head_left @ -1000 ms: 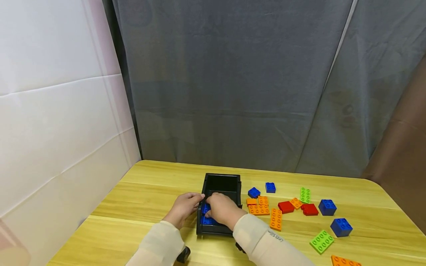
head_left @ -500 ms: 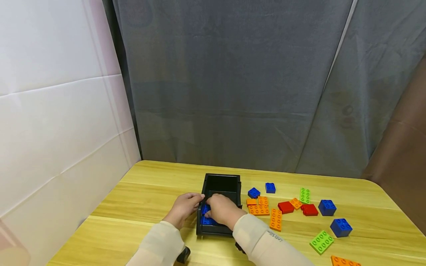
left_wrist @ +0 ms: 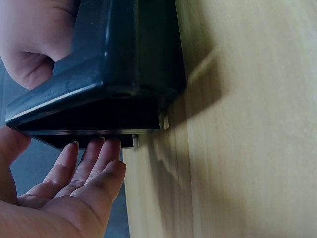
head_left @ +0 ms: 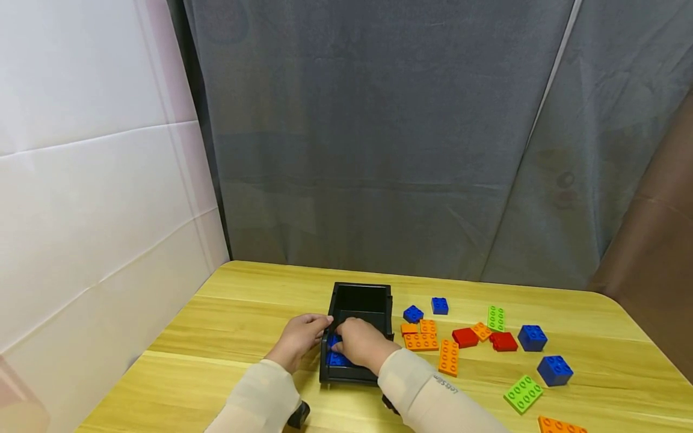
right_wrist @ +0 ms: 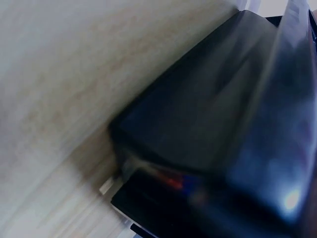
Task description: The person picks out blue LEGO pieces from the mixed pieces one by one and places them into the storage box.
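A black open-topped bin (head_left: pixel 361 299) stands on the table with blue toy bricks (head_left: pixel 337 359) at its near left. My left hand (head_left: pixel 299 338) holds the bin's left side, thumb at the rim. In the left wrist view the fingertips (left_wrist: pixel 113 148) touch the wall just under the lip. My right hand (head_left: pixel 361 341) reaches down into the bin, its fingers curled over the bricks and its thumb on a blue one. Those fingertips are hidden behind the hand and the walls. Only the dark bin (right_wrist: pixel 198 109) shows clearly in the right wrist view.
Right of the bin lie scattered bricks: orange (head_left: pixel 421 341), red (head_left: pixel 465 337), lime green (head_left: pixel 523 394) and blue (head_left: pixel 554 370). A white partition (head_left: pixel 108 198) borders the wooden table (head_left: pixel 227 313) on the left, and a grey curtain (head_left: pixel 357 150) hangs behind it.
My right thumb has shifted very slightly over the blue bricks in the bin. The left hand, the bin and the scattered bricks stay where they were.
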`<action>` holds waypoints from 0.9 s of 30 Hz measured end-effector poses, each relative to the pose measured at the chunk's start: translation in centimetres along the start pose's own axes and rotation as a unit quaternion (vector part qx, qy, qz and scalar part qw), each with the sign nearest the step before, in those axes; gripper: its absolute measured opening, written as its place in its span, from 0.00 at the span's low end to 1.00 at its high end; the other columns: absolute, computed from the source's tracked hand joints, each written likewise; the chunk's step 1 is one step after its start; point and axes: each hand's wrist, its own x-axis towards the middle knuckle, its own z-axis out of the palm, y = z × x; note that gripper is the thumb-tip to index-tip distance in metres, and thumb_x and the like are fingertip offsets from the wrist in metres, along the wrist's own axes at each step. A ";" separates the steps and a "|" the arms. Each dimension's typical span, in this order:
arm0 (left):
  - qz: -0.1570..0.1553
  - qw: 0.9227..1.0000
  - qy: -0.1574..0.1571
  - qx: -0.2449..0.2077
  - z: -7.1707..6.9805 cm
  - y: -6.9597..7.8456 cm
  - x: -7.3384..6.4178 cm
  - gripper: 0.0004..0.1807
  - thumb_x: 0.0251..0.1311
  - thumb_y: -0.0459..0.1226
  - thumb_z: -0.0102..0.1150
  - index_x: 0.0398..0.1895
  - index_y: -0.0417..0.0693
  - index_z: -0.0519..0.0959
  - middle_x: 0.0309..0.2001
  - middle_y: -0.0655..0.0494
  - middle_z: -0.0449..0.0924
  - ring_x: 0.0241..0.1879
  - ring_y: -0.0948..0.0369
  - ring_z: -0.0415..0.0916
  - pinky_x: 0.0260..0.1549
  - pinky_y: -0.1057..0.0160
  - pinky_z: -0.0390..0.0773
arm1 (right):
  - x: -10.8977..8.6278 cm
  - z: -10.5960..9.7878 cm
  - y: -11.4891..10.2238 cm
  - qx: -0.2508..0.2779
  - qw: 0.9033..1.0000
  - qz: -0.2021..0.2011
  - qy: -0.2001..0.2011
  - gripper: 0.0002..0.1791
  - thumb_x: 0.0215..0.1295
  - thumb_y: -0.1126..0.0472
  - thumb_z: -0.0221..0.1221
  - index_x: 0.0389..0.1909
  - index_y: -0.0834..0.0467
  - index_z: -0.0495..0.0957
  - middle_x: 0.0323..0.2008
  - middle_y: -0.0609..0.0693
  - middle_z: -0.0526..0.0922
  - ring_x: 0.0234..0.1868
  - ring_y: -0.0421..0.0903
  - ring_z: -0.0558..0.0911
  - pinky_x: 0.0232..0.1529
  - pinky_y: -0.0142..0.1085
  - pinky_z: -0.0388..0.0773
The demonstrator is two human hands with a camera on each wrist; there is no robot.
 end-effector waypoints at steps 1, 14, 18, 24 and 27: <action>0.000 1.000 0.000 0.000 0.0 0.0 0.0 0.25 0.68 0.43 0.54 0.56 0.29 0.74 0.61 0.32 0.70 0.60 0.39 0.69 0.57 0.47 0.74 | 0.0 0.0 0.0 -0.001 1.000 -0.001 0.000 0.16 0.63 0.54 0.63 0.46 0.60 0.83 0.41 0.53 0.82 0.42 0.46 0.82 0.49 0.39 0.80; -0.004 1.000 -0.001 0.007 -0.1 0.2 0.0 0.26 0.68 0.44 0.54 0.58 0.30 0.73 0.62 0.32 0.69 0.60 0.39 0.69 0.57 0.47 0.73 | 0.0 0.2 0.1 0.007 1.000 0.003 -0.005 0.16 0.65 0.54 0.61 0.45 0.61 0.83 0.41 0.54 0.82 0.40 0.45 0.81 0.50 0.41 0.80; -0.002 1.000 -0.002 0.006 -0.1 0.1 0.1 0.26 0.68 0.44 0.54 0.57 0.30 0.73 0.62 0.33 0.70 0.59 0.39 0.70 0.57 0.46 0.73 | 0.0 0.2 0.1 0.018 1.000 0.009 -0.005 0.15 0.64 0.54 0.61 0.44 0.61 0.83 0.40 0.53 0.81 0.36 0.43 0.79 0.48 0.41 0.80; -0.005 1.000 -0.001 0.008 -0.1 0.0 0.1 0.26 0.68 0.45 0.54 0.57 0.30 0.74 0.61 0.33 0.70 0.59 0.40 0.71 0.57 0.46 0.73 | 0.0 0.2 0.0 0.021 1.000 0.020 -0.010 0.15 0.64 0.53 0.61 0.44 0.61 0.83 0.38 0.52 0.79 0.32 0.42 0.76 0.48 0.41 0.80; -0.005 1.000 -0.001 0.008 -0.1 0.0 0.1 0.26 0.68 0.45 0.54 0.58 0.30 0.73 0.62 0.33 0.70 0.59 0.39 0.71 0.57 0.46 0.73 | 0.0 0.2 -0.1 0.013 1.000 0.022 -0.011 0.16 0.64 0.53 0.61 0.45 0.60 0.83 0.41 0.53 0.80 0.34 0.43 0.77 0.49 0.41 0.80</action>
